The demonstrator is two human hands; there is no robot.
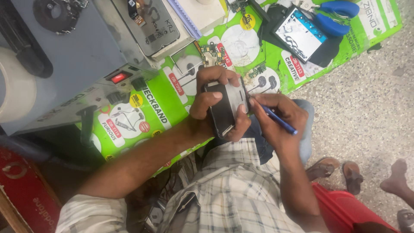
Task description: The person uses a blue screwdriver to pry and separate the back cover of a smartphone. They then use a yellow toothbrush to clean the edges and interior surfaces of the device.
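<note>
My left hand grips a dark phone with a pale panel showing along its right side, held over the near edge of the bench. My right hand pinches a blue-handled tool like a pen, its tip touching the phone's right edge. Both hands hover above my lap, over a checked shirt and jeans.
A green printed sheet covers the bench. On it lie a small circuit board, another phone with a lit screen, and blue-handled pliers. A grey metal unit with a red switch stands at left. Another person's foot and sandals are on the speckled floor at right.
</note>
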